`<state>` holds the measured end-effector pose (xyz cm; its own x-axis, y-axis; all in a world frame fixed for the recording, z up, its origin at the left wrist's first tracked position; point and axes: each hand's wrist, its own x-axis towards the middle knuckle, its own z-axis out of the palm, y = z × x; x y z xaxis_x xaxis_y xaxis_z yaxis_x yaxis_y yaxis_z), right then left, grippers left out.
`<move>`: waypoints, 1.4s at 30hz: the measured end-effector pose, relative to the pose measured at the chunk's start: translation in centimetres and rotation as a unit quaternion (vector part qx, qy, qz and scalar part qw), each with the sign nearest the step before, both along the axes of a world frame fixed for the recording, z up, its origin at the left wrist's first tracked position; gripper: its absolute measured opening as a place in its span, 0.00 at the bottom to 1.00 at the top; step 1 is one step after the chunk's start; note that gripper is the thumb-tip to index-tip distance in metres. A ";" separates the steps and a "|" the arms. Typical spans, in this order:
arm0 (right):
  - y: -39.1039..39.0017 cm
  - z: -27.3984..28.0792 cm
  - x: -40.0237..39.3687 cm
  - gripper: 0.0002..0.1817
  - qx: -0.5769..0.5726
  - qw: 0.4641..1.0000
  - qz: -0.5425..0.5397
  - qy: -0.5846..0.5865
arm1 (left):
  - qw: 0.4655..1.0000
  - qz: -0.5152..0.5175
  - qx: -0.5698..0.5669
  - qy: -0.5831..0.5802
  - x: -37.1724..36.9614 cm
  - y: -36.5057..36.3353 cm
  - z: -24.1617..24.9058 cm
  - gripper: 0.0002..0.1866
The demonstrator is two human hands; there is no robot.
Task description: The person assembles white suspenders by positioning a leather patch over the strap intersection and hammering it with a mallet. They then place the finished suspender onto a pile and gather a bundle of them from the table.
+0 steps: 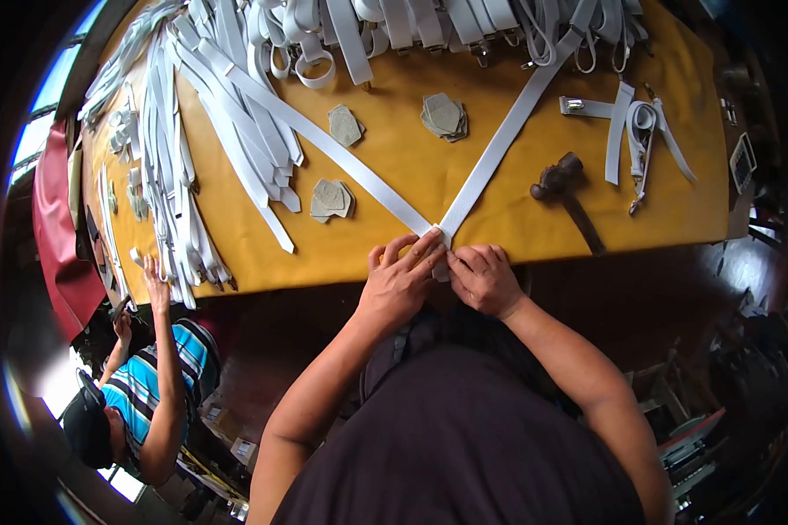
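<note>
Two long white straps meet in a V at the table's near edge, the left strap [346, 159] and the right strap [505, 129] both running up toward the back. Over their joint lies my left hand [403, 282], its fingers pressing the overlapped ends and its thumb side tucked close. My right hand [486, 280] is closed beside it, thumb and finger pinching the right edge of the joint. A short white end [440, 272] hangs between the hands below the edge. What lies under my left fingertips is partly hidden.
A hammer [559, 178] lies on the yellow-covered table [490, 229]. Stacks of grey patches [445, 115] sit beyond my hands. Bundled white straps [245, 131] fill the left and back; straps with metal clips [613, 109] lie right. A co-worker [153, 376] works at left.
</note>
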<state>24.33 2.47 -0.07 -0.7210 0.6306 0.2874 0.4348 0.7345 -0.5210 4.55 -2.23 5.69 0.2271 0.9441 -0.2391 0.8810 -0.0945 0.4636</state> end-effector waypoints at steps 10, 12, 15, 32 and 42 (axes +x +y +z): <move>1.3 3.9 1.8 0.13 -0.070 0.974 -0.177 0.124 | 0.992 0.018 0.125 -0.002 -0.2 -1.7 -2.7 0.28; 3.1 5.1 4.3 0.18 0.026 0.961 -0.271 0.048 | 0.987 0.016 0.162 0.007 -0.1 -2.2 -3.5 0.27; 4.8 5.3 7.5 0.26 0.022 0.925 -0.348 -0.150 | 0.973 0.035 0.225 -0.026 0.0 -2.5 -4.2 0.25; -0.5 8.4 2.7 0.14 -0.157 0.979 -0.065 -0.116 | 0.966 0.056 0.227 -0.115 -0.7 -3.0 -4.0 0.24; -0.7 8.0 2.7 0.12 -0.141 0.968 -0.091 -0.189 | 0.963 0.066 0.239 -0.106 -0.8 -2.7 -4.3 0.20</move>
